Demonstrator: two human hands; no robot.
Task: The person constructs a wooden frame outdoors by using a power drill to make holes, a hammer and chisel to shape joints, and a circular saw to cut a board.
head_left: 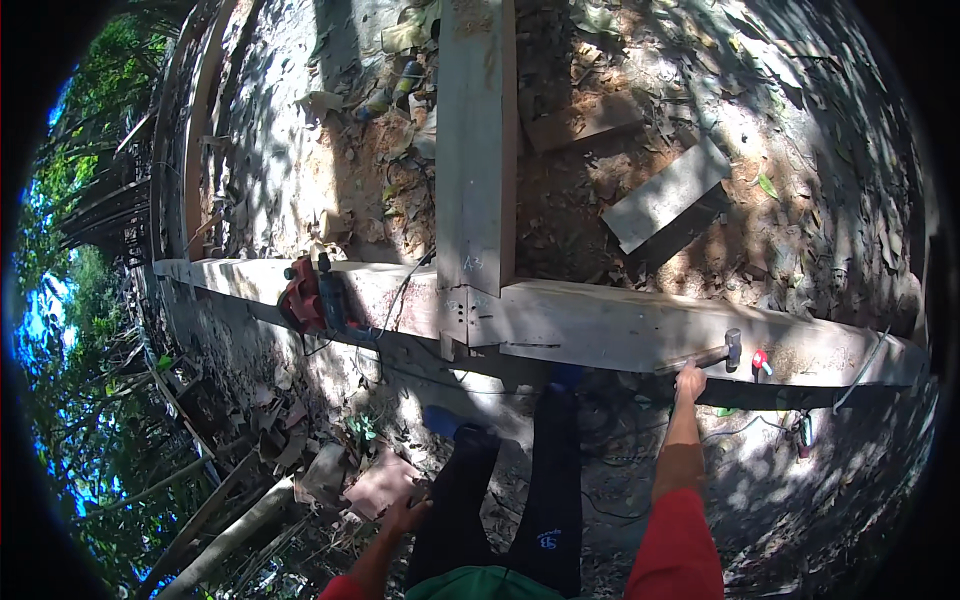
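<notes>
My right hand [690, 380] reaches out to the near side of the long timber beam [590, 325]. Its fingers are closed on the wooden handle of a hammer [733, 345], whose dark metal head points to the right over the beam. Just right of the head, a small red and white object [760, 360] sits at the beam's edge; its kind is unclear. My left hand [405, 515] hangs low beside my left thigh, in shade. I see nothing in it, but its fingers are too dark to read.
A red power tool [302, 298] and a dark drill-like tool [331, 292] rest on the beam's left part. A second beam [470, 140] joins it at the middle. Loose wood blocks [665, 195] lie beyond. Cables [745, 430], leaves and branches [230, 525] litter the ground.
</notes>
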